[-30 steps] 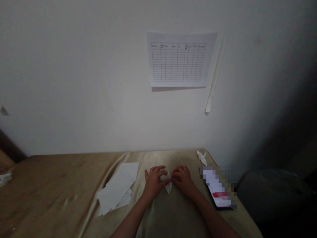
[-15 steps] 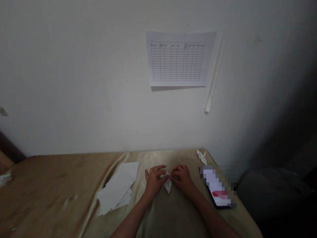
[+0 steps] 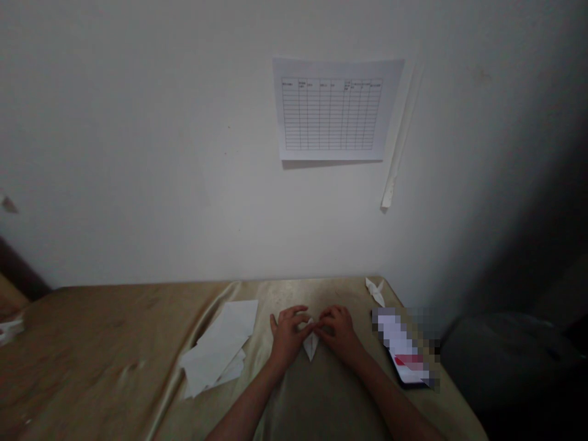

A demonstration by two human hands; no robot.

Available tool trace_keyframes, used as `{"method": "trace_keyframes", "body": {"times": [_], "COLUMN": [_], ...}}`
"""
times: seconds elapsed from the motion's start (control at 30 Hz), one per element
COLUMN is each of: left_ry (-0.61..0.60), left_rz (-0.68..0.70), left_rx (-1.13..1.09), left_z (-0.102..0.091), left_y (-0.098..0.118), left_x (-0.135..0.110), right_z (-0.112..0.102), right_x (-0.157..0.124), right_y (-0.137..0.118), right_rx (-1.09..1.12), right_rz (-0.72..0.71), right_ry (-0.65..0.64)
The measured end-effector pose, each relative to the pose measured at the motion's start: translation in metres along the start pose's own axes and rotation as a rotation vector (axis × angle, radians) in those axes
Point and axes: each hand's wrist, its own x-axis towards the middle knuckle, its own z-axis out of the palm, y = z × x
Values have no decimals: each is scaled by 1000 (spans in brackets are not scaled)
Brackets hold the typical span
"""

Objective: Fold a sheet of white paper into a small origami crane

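A table covered with a shiny tan cloth stands against a plain white wall. On the wall hangs a printed sheet with a grid, and to its right a pale strip hangs down. The room is dark at the right.

The folded paper lies on the cloth near the right part of the table, between both hands. Its long axis runs from far to near, and its sharp tip points to the near edge. The left hand and the right hand have curled fingers and pinch its far end from each side.

A stack of white sheets lies at the left, a phone at the right.
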Motion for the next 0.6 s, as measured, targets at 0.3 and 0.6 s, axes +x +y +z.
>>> {"method": "trace_keyframes", "body": {"times": [0.3, 0.6], "left_ry": [56, 106], "left_rz": [-6, -42], "left_rx": [-45, -126], "left_z": [6, -4], "left_y": [-3, -1], "left_x": [1, 5], "right_z": [-1, 0], "right_x": [0, -2], "right_y": [-5, -3], "right_rx": [6, -9], "right_rz": [-26, -58], "right_ry": [40, 20]}}
